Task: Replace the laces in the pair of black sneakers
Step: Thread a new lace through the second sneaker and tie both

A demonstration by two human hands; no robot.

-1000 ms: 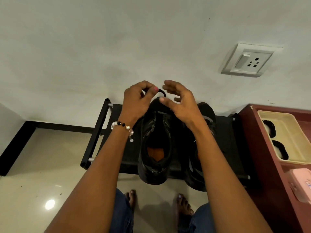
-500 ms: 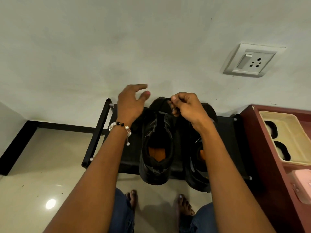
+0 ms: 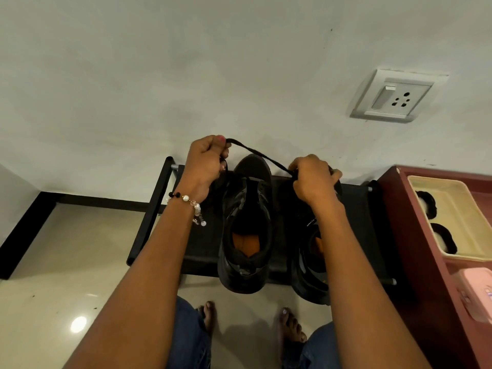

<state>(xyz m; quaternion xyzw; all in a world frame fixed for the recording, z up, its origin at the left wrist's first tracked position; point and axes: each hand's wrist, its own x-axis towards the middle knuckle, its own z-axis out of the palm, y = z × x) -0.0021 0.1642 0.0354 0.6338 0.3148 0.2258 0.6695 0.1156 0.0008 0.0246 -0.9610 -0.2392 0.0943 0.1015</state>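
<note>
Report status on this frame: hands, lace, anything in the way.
Left hand and right hand both grip the black lace, stretched between them above the left sneaker. Right sneaker alongside on rack. Nothing obstructing.

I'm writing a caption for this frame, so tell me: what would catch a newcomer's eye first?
First, the thin black shoelace stretched between the left hand and the right hand, both gripping it in front of the pale wall. Just below, two black sneakers with orange insoles sit on a low black rack. A white wall socket stands out at upper right.
</note>
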